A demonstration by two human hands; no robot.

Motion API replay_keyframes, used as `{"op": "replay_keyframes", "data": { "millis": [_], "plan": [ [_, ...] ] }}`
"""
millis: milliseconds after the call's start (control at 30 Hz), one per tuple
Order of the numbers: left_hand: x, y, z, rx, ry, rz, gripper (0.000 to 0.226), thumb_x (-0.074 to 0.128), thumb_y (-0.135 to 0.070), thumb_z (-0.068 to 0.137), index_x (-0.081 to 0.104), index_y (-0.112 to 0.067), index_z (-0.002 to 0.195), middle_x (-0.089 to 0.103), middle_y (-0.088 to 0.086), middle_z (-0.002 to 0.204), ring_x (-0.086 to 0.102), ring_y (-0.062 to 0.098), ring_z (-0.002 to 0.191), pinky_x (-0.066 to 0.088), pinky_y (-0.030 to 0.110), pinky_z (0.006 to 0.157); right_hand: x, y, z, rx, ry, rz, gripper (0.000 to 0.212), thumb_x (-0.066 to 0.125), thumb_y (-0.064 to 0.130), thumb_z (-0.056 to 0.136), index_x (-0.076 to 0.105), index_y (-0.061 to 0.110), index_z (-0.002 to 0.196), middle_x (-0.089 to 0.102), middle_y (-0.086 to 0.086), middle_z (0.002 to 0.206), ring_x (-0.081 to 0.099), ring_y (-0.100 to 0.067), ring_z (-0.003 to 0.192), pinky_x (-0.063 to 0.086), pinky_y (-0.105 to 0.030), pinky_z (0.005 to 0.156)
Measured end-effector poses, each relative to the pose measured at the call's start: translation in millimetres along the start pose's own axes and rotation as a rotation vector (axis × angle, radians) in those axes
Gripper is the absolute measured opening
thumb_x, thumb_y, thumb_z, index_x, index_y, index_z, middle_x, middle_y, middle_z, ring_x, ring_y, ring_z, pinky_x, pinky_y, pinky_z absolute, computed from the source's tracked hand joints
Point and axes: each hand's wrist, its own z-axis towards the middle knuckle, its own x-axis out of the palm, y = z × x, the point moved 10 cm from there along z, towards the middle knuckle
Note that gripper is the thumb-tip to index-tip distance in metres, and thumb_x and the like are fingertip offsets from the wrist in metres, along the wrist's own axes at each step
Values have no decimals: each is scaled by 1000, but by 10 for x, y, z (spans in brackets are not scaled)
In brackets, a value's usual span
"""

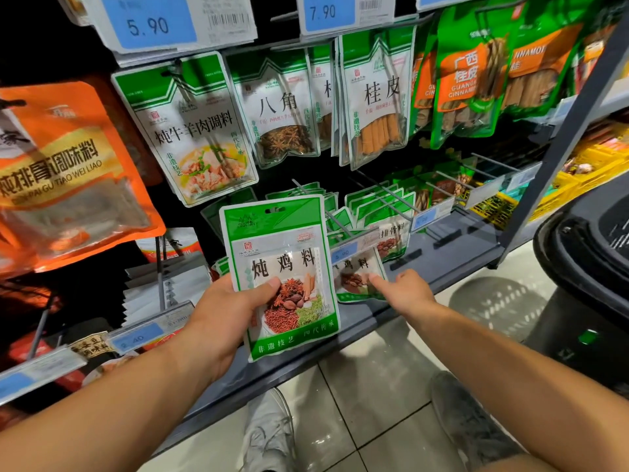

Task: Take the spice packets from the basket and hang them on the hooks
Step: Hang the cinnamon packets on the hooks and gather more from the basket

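Plainly two packets: left hand [223,313] grips one spice packet [279,267]; right hand [406,292] touches one hanging packet [355,279], grip unclear.

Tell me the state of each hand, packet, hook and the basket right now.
left hand, grips the held packet by its lower left.
held packet, upright, off the hooks, hang hole free.
right hand, fingertip on the hung packet; grip unclear.
hung packet, hanging on the lower hook.
lower hook, loaded with packets.
basket, partly in view at right; contents hidden.
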Motion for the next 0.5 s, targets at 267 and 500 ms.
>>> {"op": "replay_keyframes", "data": {
  "millis": [267,500],
  "plan": [
    [230,-19,-27,0,46,-57,28,66,-2,93,70,-11,119,78,14,109,75,34,100,57,51,94,-128,252,-563,-201,86,423,29,61,40,100,64,11,98,70,-12,102,66,-29,99,48,-37,81],
    [505,32,-61,-21,126,-115,31,65,-1,93,67,-9,123,77,16,110,76,33,98,64,44,80,101,719,-1196,-316,553,676,33,69,16,96,59,15,128,75,-7,120,70,-28,115,53,-44,103]
  ]
}}
